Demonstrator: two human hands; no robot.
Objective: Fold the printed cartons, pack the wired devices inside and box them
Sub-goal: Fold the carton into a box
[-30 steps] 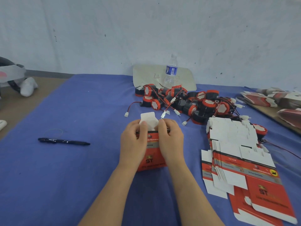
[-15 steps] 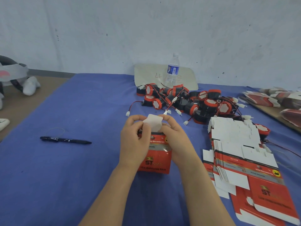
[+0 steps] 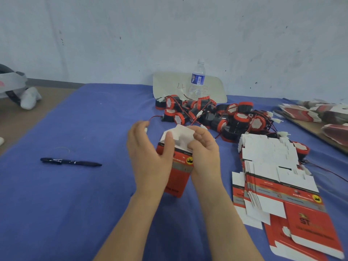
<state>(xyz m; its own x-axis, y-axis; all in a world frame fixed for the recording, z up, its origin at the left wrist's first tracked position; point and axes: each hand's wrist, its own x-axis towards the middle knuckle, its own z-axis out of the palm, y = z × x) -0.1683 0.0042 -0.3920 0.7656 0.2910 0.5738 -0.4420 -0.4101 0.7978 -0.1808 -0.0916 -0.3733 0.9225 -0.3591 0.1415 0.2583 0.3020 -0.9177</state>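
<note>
Pinching the white top flap of an upright red carton (image 3: 180, 172), the right hand (image 3: 205, 155) curls its fingers over the flap's far edge. The left hand (image 3: 148, 159) lies loose against the carton's left side. Its fingers are nearly straight and reach past the box without wrapping it, and only the thumb is laid up against the near top corner. The two hands stand close together with the carton between them at the middle of the blue surface (image 3: 84, 204). I cannot tell whether its base touches the cloth. The carton carries a black band, a grey band and a yellow round mark with a dark figure, but its small print is blurred. To the right lies one fanned stack of flat cartons (image 3: 278, 178), too many to count, and the nearest of them reads "ST" in dark letters. Behind the hands is a tangled heap of black-and-red wired devices (image 3: 216, 113) — more than a dozen, though the exact number is unclear. One pen (image 3: 70, 162) lies well to the left. One water bottle (image 3: 197, 80) with a blue label, unreadable, stands before a white board (image 3: 169, 85) bearing red scrawl — perhaps "77".
</note>
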